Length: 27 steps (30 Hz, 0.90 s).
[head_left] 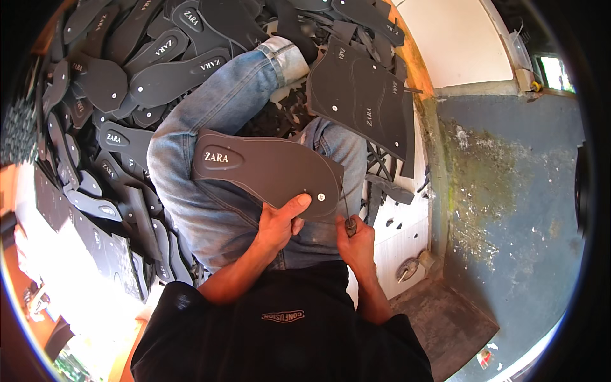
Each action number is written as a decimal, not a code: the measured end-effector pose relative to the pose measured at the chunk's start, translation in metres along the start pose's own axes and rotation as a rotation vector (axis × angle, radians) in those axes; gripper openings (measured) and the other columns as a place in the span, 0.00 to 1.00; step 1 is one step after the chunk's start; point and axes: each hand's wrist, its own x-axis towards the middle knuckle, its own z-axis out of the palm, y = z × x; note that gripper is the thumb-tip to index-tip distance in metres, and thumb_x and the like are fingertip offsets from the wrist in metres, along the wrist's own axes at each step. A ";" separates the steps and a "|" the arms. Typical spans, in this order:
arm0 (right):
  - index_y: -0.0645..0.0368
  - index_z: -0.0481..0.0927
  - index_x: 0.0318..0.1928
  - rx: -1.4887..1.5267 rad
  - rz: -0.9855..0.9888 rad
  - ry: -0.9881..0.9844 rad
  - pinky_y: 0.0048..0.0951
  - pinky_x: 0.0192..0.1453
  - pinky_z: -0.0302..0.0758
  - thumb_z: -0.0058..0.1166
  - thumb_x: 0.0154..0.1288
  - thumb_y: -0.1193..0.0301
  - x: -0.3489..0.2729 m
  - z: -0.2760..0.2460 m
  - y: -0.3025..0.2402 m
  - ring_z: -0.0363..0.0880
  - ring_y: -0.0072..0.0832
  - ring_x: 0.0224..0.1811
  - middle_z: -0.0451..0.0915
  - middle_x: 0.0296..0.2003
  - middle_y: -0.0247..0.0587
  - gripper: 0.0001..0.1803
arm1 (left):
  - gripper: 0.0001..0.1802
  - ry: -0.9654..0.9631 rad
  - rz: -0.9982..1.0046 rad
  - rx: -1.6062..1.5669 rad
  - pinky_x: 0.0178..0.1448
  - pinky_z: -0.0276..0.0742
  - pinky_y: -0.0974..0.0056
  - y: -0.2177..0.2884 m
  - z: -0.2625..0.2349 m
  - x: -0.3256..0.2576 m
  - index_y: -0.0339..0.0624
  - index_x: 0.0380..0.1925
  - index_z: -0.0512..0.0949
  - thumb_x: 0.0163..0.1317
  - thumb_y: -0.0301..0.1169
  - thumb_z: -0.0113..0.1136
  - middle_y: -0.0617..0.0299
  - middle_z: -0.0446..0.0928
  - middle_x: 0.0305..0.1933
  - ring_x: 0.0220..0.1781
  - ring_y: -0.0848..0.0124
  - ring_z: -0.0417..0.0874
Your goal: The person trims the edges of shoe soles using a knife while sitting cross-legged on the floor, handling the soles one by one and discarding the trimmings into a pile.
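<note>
A dark grey foam sandal sole (267, 167) lies across my jeans-clad lap, its heel end to the left and its wide end to the right. My left hand (280, 223) grips its near edge, the thumb on top beside a small white round mark. At the wide end, my right hand (356, 242) is closed round the handle of a thin-bladed knife (351, 224). The narrow blade points away from me along the sole's right edge, where a strip of foam stands out. Whether the blade is in the foam I cannot tell.
A large heap of similar soles (178, 76) fills the left and far side. Beyond my right knee lies an uncut foam sheet (363, 95) with sole outlines. Foam scraps (389, 190) litter the white floor. A stained blue-grey wall (509, 184) rises on the right, near a round metal object (407, 270).
</note>
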 end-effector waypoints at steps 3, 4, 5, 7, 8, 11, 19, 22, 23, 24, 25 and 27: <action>0.64 0.72 0.21 -0.029 -0.066 -0.044 0.41 0.20 0.66 0.54 0.59 0.69 0.003 -0.004 0.001 0.73 0.51 0.16 0.70 0.12 0.53 0.14 | 0.11 -0.005 -0.050 0.049 0.13 0.57 0.76 0.002 -0.002 -0.005 0.38 0.34 0.75 0.56 0.32 0.64 0.67 0.73 0.22 0.12 0.82 0.64; 0.64 0.72 0.21 -0.038 -0.139 -0.041 0.41 0.21 0.66 0.54 0.59 0.69 0.010 -0.002 -0.001 0.73 0.51 0.18 0.71 0.13 0.54 0.14 | 0.11 0.011 -0.053 0.063 0.13 0.57 0.76 0.001 -0.004 -0.008 0.38 0.34 0.75 0.56 0.32 0.65 0.67 0.73 0.22 0.12 0.82 0.64; 0.64 0.72 0.21 -0.042 -0.210 -0.034 0.42 0.22 0.66 0.54 0.59 0.69 0.023 0.002 -0.005 0.74 0.52 0.19 0.71 0.14 0.55 0.14 | 0.12 0.024 -0.058 0.083 0.13 0.57 0.76 -0.001 -0.007 -0.011 0.38 0.35 0.75 0.55 0.32 0.65 0.67 0.72 0.22 0.12 0.82 0.64; 0.65 0.72 0.22 -0.021 -0.399 -0.028 0.38 0.23 0.66 0.53 0.60 0.69 0.052 0.013 -0.013 0.72 0.45 0.19 0.72 0.15 0.52 0.14 | 0.13 0.040 -0.080 0.110 0.13 0.57 0.76 -0.001 -0.011 -0.019 0.38 0.36 0.76 0.54 0.32 0.66 0.67 0.72 0.22 0.13 0.82 0.64; 0.65 0.73 0.23 0.007 -0.510 -0.027 0.33 0.23 0.65 0.53 0.61 0.69 0.066 0.020 -0.017 0.71 0.36 0.17 0.72 0.14 0.49 0.13 | 0.13 0.040 -0.103 0.120 0.13 0.57 0.76 -0.001 -0.011 -0.026 0.38 0.36 0.76 0.54 0.32 0.66 0.67 0.72 0.22 0.13 0.82 0.64; 0.65 0.73 0.23 0.288 -0.269 -0.202 0.31 0.22 0.65 0.54 0.61 0.67 0.081 0.027 -0.030 0.70 0.28 0.15 0.71 0.14 0.42 0.15 | 0.15 -0.012 -0.150 0.148 0.14 0.57 0.76 0.004 -0.023 -0.035 0.38 0.39 0.75 0.54 0.32 0.66 0.67 0.73 0.23 0.13 0.82 0.65; 0.61 0.78 0.30 0.715 -0.084 -0.590 0.19 0.22 0.60 0.59 0.61 0.70 0.051 0.024 -0.050 0.64 0.12 0.18 0.71 0.18 0.24 0.07 | 0.22 0.055 -0.010 0.252 0.27 0.73 0.72 0.036 -0.054 -0.036 0.38 0.50 0.71 0.58 0.36 0.61 0.63 0.77 0.34 0.26 0.77 0.76; 0.61 0.77 0.28 0.700 -0.090 -0.618 0.18 0.21 0.61 0.61 0.59 0.73 0.032 0.025 -0.040 0.64 0.12 0.17 0.72 0.18 0.26 0.07 | 0.21 0.237 0.090 -0.072 0.36 0.77 0.69 0.096 -0.056 -0.014 0.37 0.46 0.74 0.60 0.40 0.62 0.60 0.79 0.37 0.35 0.75 0.80; 0.61 0.76 0.27 0.709 -0.085 -0.645 0.19 0.21 0.60 0.60 0.59 0.71 0.026 0.025 -0.041 0.64 0.12 0.17 0.71 0.18 0.26 0.08 | 0.20 0.261 0.106 0.009 0.36 0.77 0.69 0.105 -0.060 -0.004 0.36 0.44 0.74 0.60 0.40 0.61 0.60 0.79 0.36 0.35 0.75 0.80; 0.61 0.75 0.26 0.720 -0.078 -0.670 0.19 0.20 0.60 0.60 0.60 0.70 0.017 0.025 -0.045 0.64 0.12 0.17 0.71 0.17 0.26 0.10 | 0.19 0.283 0.120 0.091 0.35 0.77 0.70 0.112 -0.064 0.004 0.36 0.42 0.75 0.60 0.40 0.61 0.60 0.80 0.35 0.34 0.75 0.80; 0.61 0.75 0.25 0.728 -0.067 -0.685 0.19 0.20 0.60 0.60 0.61 0.69 0.013 0.025 -0.048 0.64 0.12 0.16 0.71 0.16 0.26 0.11 | 0.18 0.298 0.127 0.171 0.34 0.77 0.71 0.116 -0.065 0.009 0.35 0.40 0.75 0.60 0.39 0.61 0.60 0.80 0.35 0.33 0.75 0.80; 0.60 0.73 0.23 0.627 -0.042 -0.573 0.21 0.19 0.59 0.59 0.62 0.66 0.017 0.029 -0.053 0.64 0.12 0.16 0.70 0.14 0.26 0.15 | 0.16 0.215 0.067 0.216 0.32 0.77 0.72 0.122 -0.066 0.013 0.35 0.37 0.76 0.61 0.38 0.61 0.60 0.80 0.31 0.29 0.75 0.80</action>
